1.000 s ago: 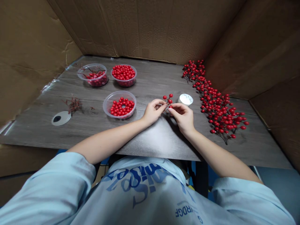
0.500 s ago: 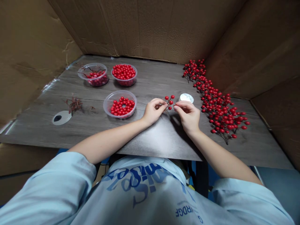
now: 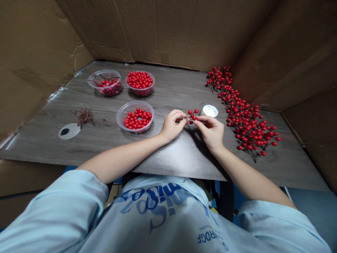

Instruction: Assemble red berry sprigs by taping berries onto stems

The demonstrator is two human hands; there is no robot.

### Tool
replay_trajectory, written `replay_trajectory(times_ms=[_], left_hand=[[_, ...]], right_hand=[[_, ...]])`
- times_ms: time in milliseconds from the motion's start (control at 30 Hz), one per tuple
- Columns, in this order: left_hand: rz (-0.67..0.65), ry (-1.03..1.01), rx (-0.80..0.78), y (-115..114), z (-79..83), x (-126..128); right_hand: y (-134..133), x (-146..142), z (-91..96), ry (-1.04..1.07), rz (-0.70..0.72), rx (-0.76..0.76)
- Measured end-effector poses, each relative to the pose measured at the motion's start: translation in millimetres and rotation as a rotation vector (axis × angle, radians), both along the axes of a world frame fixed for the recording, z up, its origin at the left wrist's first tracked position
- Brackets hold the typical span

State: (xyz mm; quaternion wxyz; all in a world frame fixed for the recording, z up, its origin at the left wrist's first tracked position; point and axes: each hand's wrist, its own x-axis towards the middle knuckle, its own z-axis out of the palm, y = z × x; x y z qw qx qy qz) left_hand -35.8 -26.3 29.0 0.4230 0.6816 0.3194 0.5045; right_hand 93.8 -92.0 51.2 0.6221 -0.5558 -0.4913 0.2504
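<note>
My left hand [image 3: 172, 127] pinches the stem end of a small artificial berry sprig [image 3: 196, 111] above the table, its red berries pointing away from the fingers. My right hand [image 3: 212, 133] meets it from the other side, thumb and forefinger closed on a red berry [image 3: 194, 117] at the sprig. Just beyond the right fingers stands a small round white container [image 3: 210, 111], shiny on top. Left of my left hand, a clear plastic bowl [image 3: 121, 121] holds loose red berries.
Two more clear tubs stand behind: one full of red berries [image 3: 139, 80], another with berries and bare twigs [image 3: 106, 84]. Finished-looking berry branches [image 3: 243, 112] lie along the right side. Brown twigs [image 3: 83, 116] and a pale disc [image 3: 75, 130] lie left. Cardboard walls [image 3: 171, 31] surround the table.
My right hand's fingertips have moved slightly left, bringing the pinched berry from beside the sprig up against it. My left hand has stayed nearly still.
</note>
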Motion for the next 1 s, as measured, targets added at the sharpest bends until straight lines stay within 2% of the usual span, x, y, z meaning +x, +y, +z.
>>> replay_trajectory(times_ms=[267,533,1000], left_hand=[[0.03,0.094,0.091,-2.2,2.5,-3.0],[0.027,0.136,0.156,-0.4,-1.1,-3.6],[0.02,0.195,0.144,-0.8,-0.7,-4.3]], right_hand=[[0.1,3.1,-3.8,-0.066,0.002,0.026],[0.4,4.3,-5.3,-0.061,-0.001,-0.01],[1.0,3.9,-10.1,-0.063,-0.001,-0.035]])
